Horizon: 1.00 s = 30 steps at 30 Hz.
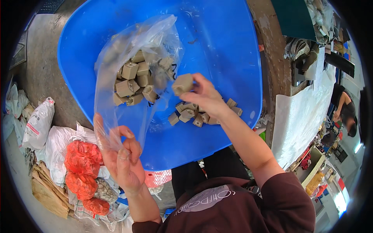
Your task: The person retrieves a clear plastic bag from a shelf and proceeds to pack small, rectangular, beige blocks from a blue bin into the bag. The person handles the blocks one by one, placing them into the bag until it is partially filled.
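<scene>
A clear plastic bag (104, 79) lies in a large blue tub (217, 23), with several tan blocky pieces (130, 70) inside it. At the near edge of the bag, my left hand (123, 157) has its fingers curled on the plastic, holding the mouth. My right hand (206, 97) grips one tan block (182, 84) between thumb and fingers, just right of the bag and above the tub floor. Below that hand, a loose heap of similar blocks (187, 113) rests on the tub's bottom, partly hidden by my wrist and forearm.
On the floor at left stand white sacks (39, 124) and orange-red bags (82, 158), beside folded brown cardboard (48, 190). To the right are a worn wooden surface (268, 42) and a white sheet (303, 112). Another person (344, 108) is at the far right.
</scene>
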Each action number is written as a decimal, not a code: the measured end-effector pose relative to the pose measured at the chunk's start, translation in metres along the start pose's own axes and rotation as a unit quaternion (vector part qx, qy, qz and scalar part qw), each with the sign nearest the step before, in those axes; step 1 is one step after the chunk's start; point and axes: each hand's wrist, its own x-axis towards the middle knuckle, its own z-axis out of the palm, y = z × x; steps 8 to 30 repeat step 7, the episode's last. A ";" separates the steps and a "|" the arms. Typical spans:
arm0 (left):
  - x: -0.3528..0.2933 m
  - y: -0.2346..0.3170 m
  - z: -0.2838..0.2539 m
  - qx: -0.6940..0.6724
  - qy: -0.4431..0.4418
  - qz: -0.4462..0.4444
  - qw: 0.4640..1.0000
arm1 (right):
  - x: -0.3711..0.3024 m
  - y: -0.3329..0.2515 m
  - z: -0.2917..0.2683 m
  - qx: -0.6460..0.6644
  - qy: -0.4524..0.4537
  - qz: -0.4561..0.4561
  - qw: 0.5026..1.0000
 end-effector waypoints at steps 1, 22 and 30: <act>-0.001 0.003 0.001 0.003 -0.004 0.000 1.000 | -0.004 -0.020 0.010 0.093 -0.058 -0.002 0.994; -0.005 0.023 0.001 -0.034 -0.011 -0.010 0.999 | 0.065 -0.046 0.066 -0.067 -0.094 -0.111 0.987; -0.005 0.023 0.001 -0.034 -0.011 -0.010 0.999 | 0.065 -0.046 0.066 -0.067 -0.094 -0.111 0.987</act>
